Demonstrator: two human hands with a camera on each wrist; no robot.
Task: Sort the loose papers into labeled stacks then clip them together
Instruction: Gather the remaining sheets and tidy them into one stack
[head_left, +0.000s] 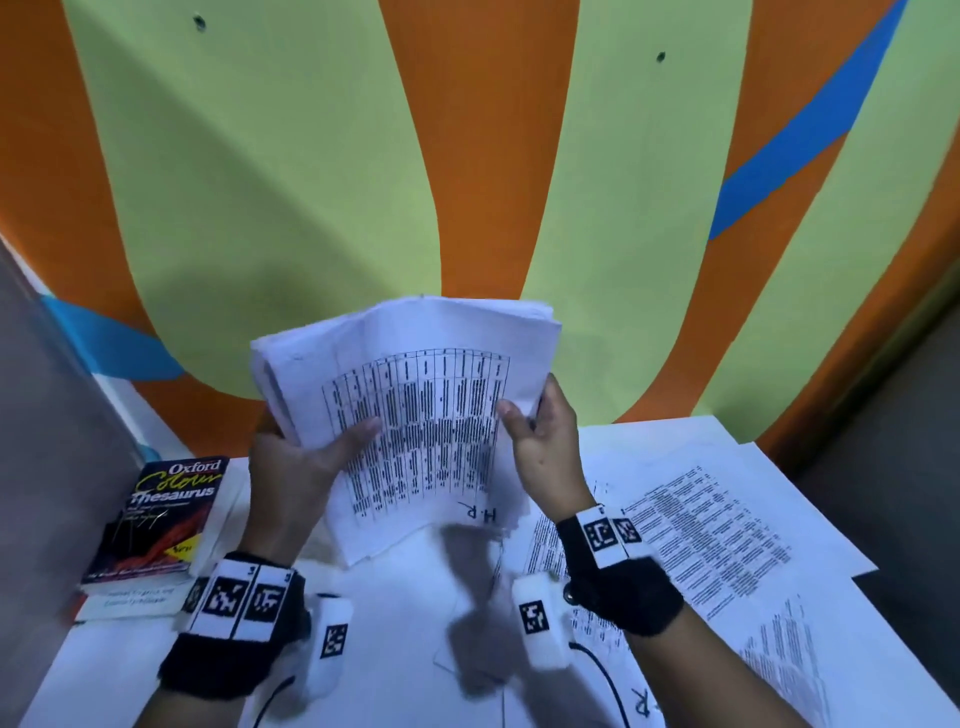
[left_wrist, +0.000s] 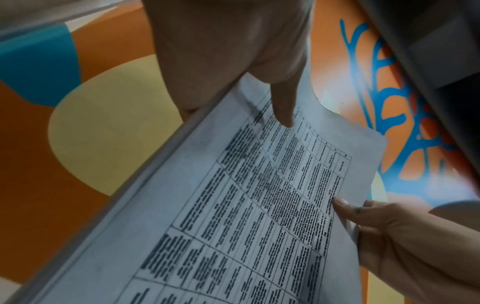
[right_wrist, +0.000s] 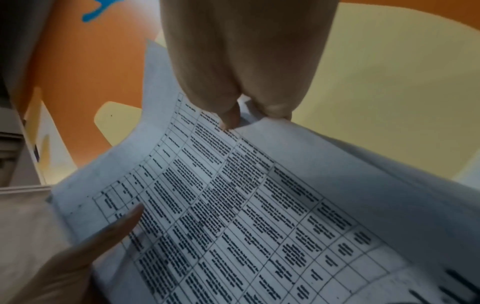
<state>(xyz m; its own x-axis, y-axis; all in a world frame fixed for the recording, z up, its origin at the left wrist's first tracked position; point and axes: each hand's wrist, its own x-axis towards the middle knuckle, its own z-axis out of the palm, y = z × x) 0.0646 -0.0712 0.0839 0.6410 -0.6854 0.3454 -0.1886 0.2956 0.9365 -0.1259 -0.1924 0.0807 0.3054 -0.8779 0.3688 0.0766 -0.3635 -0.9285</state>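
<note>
Head view: the left hand (head_left: 291, 478) and right hand (head_left: 545, 447) grasp opposite edges of a paper bundle (head_left: 415, 415), raised above the table (head_left: 363, 691). Its top sheet bears a printed grid and a handwritten "H.R" mark.
Head view, around the bundle: loose sheets (head_left: 717, 525) lie right of it on the table; a thesaurus (head_left: 161, 519) lies left.
Left wrist view: thumb (left_wrist: 283, 105) presses on the top sheet; fingers go beneath.
Right wrist view: thumb (right_wrist: 228, 117) pinches the bundle's edge.
Progress: one labelled stack looks gathered; I judge clipping and the loose sheets remain. No clip is visible.
</note>
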